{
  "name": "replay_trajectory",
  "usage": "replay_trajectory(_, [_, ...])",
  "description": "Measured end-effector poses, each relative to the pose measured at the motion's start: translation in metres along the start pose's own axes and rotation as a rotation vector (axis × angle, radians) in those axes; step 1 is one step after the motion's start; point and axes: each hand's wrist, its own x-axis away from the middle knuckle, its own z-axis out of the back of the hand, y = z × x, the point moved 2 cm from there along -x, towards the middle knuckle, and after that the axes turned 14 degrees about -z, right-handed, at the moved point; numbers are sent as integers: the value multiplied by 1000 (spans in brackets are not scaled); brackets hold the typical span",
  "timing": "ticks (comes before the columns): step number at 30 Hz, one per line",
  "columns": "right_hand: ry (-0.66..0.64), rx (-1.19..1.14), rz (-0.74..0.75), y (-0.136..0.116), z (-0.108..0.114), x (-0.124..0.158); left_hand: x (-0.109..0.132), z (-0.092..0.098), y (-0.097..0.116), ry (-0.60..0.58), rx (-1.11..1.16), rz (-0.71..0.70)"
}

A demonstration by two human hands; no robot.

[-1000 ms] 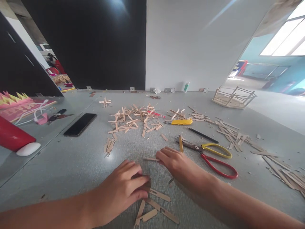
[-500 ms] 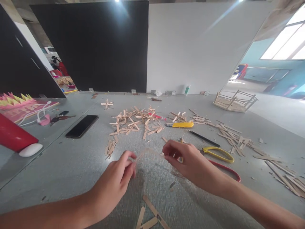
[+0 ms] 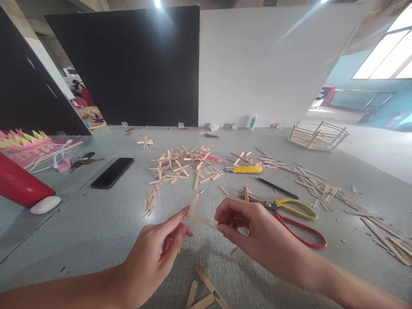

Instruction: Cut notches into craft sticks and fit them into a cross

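Between thumb and fingers, my left hand (image 3: 161, 244) pinches a short wooden stick (image 3: 193, 203) that points up and away. My right hand (image 3: 247, 223) grips the right end of a pale, thin stick (image 3: 203, 220). That stick's left end meets the first one at my left fingertips; whether they are joined I cannot tell. Both hands are above the grey table (image 3: 128, 223). Just beyond my right hand lie scissors (image 3: 273, 206) with one yellow and one red handle. Nearest me, several wooden sticks (image 3: 207, 283) lie at angles to each other.
Star-shaped stick pieces (image 3: 180, 165) are heaped mid-table, near a yellow cutter (image 3: 247, 169) and a black pen (image 3: 277, 188). Loose sticks (image 3: 315, 186) spread to the right, below a small stick frame (image 3: 318, 137). At left are a phone (image 3: 112, 172) and a red object (image 3: 24, 182).
The sticks between my hands have turned, and one now points up from my left fingertips. My right hand is slightly lower, leaving more of the scissors visible.
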Motion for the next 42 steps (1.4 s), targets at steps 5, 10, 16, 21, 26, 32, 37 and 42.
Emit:
replay_trajectory(5, [-35,-40,-23,3,-1,1,5,0,-2,12,-10,-102])
replay_trajectory(10, [-60,-45,-35,0,-1,2,7,0,-7,11,84,39])
replay_trajectory(16, [-91,-54,-44,-2,-5,2,-3,-2,5,-4,338,235])
replay_trajectory(21, [-105,-69,-63,-1,-15,8,-6,-4,16,-77,417,428])
replay_trajectory(26, [-78,-49,0,0,-20,10,-3,-4,14,-64,452,475])
replay_trajectory(32, [-78,-54,30,2,-22,8,-3,-9,12,-46,602,474])
replay_trajectory(37, [-111,-48,38,4,-26,9,-6,-10,12,-9,692,456])
replay_trajectory(42, [-12,10,44,5,-21,8,-8,-5,13,-7,646,441])
